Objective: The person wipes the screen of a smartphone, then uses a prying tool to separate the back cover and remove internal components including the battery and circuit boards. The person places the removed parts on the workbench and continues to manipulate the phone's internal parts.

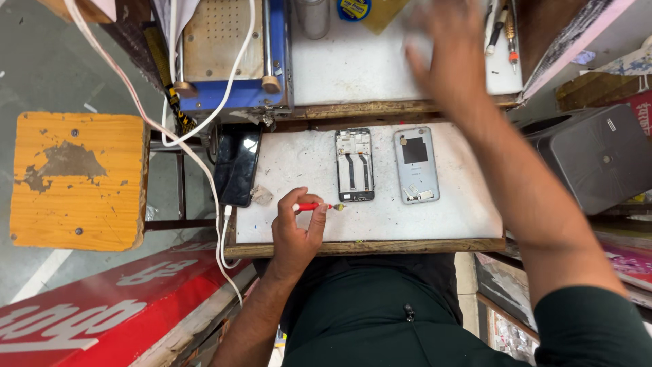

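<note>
I'm seeing the left hand (297,231) pinching a small red-handled screwdriver (318,206) between thumb and fingers, closed lightly around the handle, tip pointing right and hovering just over the table (380,224) near the bottom edge of the opened phone (354,165). The phone is lying flat, insides facing up, probably so the screws are reachable from above. Its grey back cover (415,164) is lying just beside it on the right, inner face up, apart from it and not touching. The right hand (448,51) is reaching up over the upper shelf (353,68), fingers spread and open, blurred; it's holding nothing I can make out, and it's close to a cluster of tools (506,30) at the shelf's right end. A second phone with a dark screen (238,163) is sitting at the table's left edge, partly overhanging, with a white cable (224,234) running down past it. A blue machine (224,54) is standing on the shelf's left side. A worn yellow stool (78,180) is standing well apart on the left.
</note>
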The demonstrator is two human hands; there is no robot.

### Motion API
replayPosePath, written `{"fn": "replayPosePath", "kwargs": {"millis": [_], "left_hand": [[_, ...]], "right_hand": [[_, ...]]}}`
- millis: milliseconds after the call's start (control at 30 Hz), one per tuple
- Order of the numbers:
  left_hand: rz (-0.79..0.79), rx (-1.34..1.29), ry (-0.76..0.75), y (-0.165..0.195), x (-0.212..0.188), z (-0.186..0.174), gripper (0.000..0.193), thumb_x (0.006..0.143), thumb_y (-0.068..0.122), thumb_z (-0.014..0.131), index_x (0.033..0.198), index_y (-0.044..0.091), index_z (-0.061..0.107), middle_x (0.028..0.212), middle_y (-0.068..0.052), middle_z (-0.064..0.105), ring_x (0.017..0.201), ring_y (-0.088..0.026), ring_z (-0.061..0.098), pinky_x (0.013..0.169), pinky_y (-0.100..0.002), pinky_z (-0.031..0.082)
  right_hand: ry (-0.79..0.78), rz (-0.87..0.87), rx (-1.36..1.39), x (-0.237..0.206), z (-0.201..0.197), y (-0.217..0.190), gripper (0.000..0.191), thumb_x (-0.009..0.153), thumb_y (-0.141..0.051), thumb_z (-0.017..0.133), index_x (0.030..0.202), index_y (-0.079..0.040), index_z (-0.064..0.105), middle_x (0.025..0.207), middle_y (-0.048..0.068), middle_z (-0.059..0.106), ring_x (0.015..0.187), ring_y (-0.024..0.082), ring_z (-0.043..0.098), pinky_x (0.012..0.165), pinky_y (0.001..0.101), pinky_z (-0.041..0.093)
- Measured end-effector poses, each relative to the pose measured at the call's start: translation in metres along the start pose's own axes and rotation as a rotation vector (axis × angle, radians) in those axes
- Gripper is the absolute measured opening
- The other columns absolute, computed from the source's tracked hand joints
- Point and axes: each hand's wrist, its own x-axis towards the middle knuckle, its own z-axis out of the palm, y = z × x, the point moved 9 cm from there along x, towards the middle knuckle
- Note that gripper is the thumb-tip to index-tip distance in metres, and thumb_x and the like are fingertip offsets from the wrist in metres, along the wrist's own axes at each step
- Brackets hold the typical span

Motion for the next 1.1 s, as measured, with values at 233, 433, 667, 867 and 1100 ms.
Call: {"fn": "replayPosePath", "kwargs": {"millis": [233, 433, 667, 867, 1100], "left_hand": [[0.044, 0.011, -0.038, 0.004, 0.006, 0.003, 0.049, 0.103, 0.003, 0.066, 0.142, 0.003, 0.036, 0.110, -0.016, 0.072, 0.099, -0.025, 0.076, 0.087, -0.035, 0.064], [0.025, 0.006, -0.092, 0.002, 0.013, 0.011, 0.049, 0.103, 0.002, 0.066, 0.142, 0.003, 0.036, 0.112, -0.017, 0.072, 0.096, -0.024, 0.077, 0.084, -0.033, 0.065], [0.080, 0.042, -0.062, 0.007, 0.013, 0.003, 0.049, 0.101, 0.001, 0.067, 0.141, 0.004, 0.038, 0.110, -0.016, 0.073, 0.100, -0.025, 0.077, 0.090, -0.036, 0.065], [0.084, 0.052, -0.055, 0.001, 0.007, -0.003, 0.052, 0.102, 0.002, 0.067, 0.143, 0.004, 0.036, 0.108, -0.016, 0.073, 0.101, -0.026, 0.076, 0.093, -0.039, 0.064], [0.057, 0.064, -0.052, -0.006, 0.003, -0.004, 0.052, 0.101, 0.002, 0.068, 0.142, 0.004, 0.035, 0.106, -0.016, 0.073, 0.098, -0.025, 0.077, 0.087, -0.036, 0.065]], "right_hand": [[-0.168, 0.097, 0.402, -0.143, 0.006, -0.081, 0.009, 0.100, -0.013, 0.073, 0.109, -0.010, 0.074, 0.112, 0.009, 0.077, 0.103, 0.021, 0.074, 0.090, 0.0359, 0.062], [-0.437, 0.435, 0.664, -0.204, 0.021, -0.126, 0.016, 0.094, -0.015, 0.071, 0.109, -0.011, 0.077, 0.098, 0.005, 0.080, 0.062, 0.011, 0.070, 0.052, 0.0258, 0.059], [-0.467, 0.384, 0.649, -0.200, 0.021, -0.143, 0.017, 0.096, -0.019, 0.070, 0.109, -0.012, 0.076, 0.099, 0.006, 0.079, 0.060, 0.012, 0.067, 0.053, 0.0265, 0.058], [-0.515, 0.365, 0.499, -0.175, 0.017, -0.111, 0.021, 0.098, -0.020, 0.066, 0.115, -0.012, 0.074, 0.101, 0.007, 0.078, 0.058, 0.013, 0.067, 0.051, 0.0283, 0.057], [-0.555, 0.334, 0.572, -0.181, 0.025, -0.153, 0.023, 0.095, -0.021, 0.069, 0.115, -0.010, 0.074, 0.093, 0.009, 0.077, 0.066, 0.019, 0.071, 0.065, 0.0337, 0.060]]}}
